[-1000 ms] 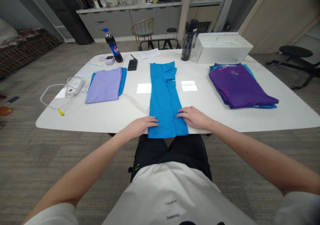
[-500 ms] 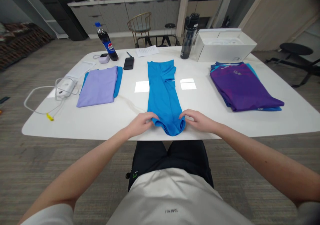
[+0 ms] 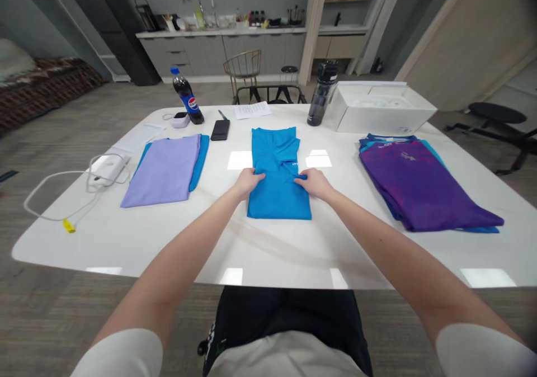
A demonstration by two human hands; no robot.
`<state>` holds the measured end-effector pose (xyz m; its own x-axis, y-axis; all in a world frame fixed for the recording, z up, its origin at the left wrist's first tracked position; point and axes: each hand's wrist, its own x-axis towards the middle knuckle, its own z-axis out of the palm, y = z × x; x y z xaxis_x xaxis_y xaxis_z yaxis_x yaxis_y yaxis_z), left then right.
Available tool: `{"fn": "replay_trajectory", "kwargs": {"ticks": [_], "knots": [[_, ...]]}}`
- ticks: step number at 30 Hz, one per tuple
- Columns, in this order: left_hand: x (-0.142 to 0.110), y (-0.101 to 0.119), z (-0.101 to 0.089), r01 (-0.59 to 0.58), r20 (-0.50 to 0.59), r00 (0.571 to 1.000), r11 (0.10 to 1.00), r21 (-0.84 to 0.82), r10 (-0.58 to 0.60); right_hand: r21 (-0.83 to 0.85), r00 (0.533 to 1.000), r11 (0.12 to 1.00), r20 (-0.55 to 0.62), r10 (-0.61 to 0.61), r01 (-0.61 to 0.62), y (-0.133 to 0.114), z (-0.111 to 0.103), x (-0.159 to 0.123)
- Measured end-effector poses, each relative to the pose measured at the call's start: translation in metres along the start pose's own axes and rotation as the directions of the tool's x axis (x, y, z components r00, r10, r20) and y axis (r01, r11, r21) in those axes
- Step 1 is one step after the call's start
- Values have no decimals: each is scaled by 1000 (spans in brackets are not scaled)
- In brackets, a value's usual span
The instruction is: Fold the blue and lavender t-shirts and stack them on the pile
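A bright blue shirt [image 3: 274, 195] lies folded on the white table [image 3: 268, 254], its near edge now a straight fold. My left hand [image 3: 247, 182] pinches the upper layer at the shirt's middle, on the left side. My right hand [image 3: 314, 184] holds the same layer on the right, near a small printed logo. The layer's end lies between my hands, and part of it is hidden under my fingers. Several other folded garments lie to either side: a lavender top [image 3: 161, 170] over a blue layer, and a purple shirt [image 3: 419, 187] on a blue stack.
A cola bottle [image 3: 187, 95], black phone [image 3: 220, 130], paper sheet [image 3: 251, 110], dark tumbler [image 3: 322, 93] and open white box [image 3: 381, 107] stand along the far side. A white device with its cable [image 3: 107, 169] lies at the left.
The near end of the blue shirt has been folded up and away from me, shortening it. Both hands have moved forward with that end, and the view has tilted down.
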<state>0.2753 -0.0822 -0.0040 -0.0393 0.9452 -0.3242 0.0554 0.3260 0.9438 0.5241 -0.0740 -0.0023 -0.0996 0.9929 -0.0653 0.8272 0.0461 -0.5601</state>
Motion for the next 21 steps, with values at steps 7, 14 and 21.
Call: {"fn": "replay_trajectory", "kwargs": {"ticks": [7, 14, 21], "knots": [[12, 33, -11, 23, 314, 943, 918, -396, 111, 176, 968, 956, -132, -214, 235, -13, -35, 25], [94, 88, -22, -19, 328, 925, 887, -461, 190, 246, 937, 914, -222, -271, 323, -38, -72, 113], [218, 102, -23, -70, 103, 990, 960, -270, 101, 186, 961, 957, -208, -185, 224, -23, -52, 242]]}}
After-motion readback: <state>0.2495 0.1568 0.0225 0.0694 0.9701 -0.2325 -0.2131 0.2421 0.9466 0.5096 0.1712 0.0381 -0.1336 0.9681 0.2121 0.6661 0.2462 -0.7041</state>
